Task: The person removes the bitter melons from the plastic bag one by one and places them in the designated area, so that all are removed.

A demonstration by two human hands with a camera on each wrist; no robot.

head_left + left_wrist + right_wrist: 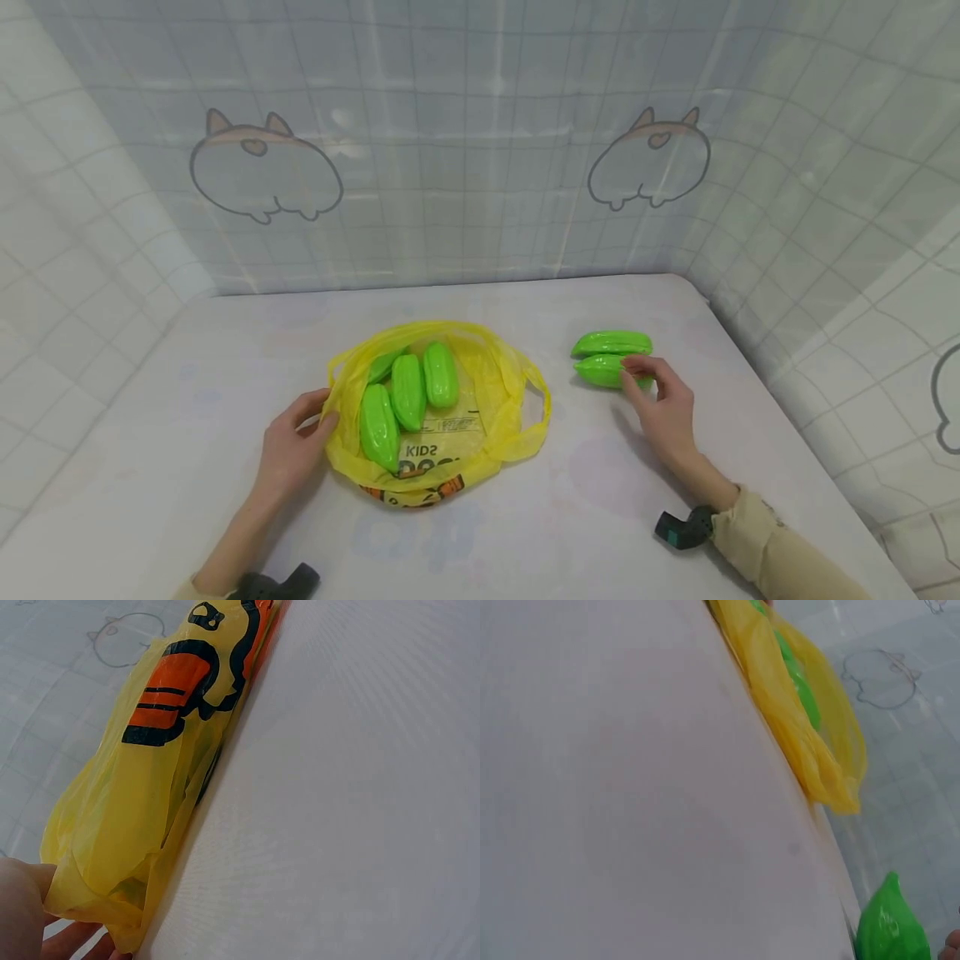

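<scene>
A yellow plastic bag (510,387) lies with its mouth spread, several green, pod-shaped pieces (441,375) inside on its left half. My left hand (291,450) pinches the bag's left rim between thumb and fingers; in the left wrist view that hand (34,911) is at the bag's (112,817) lower end. To the right of the bag, two more green pieces (612,342) lie side by side. Over the nearer one (598,371) my right hand (663,412) has its thumb and fingers bent. In the right wrist view its fingertips (951,946) appear just off that green piece (891,930).
The white tabletop (555,533) has its back edge beyond the bag and its right edge past the right hand. Grid-patterned sheets (450,167) with animal drawings hang behind and at both sides. Dark devices (686,529) are strapped on both wrists.
</scene>
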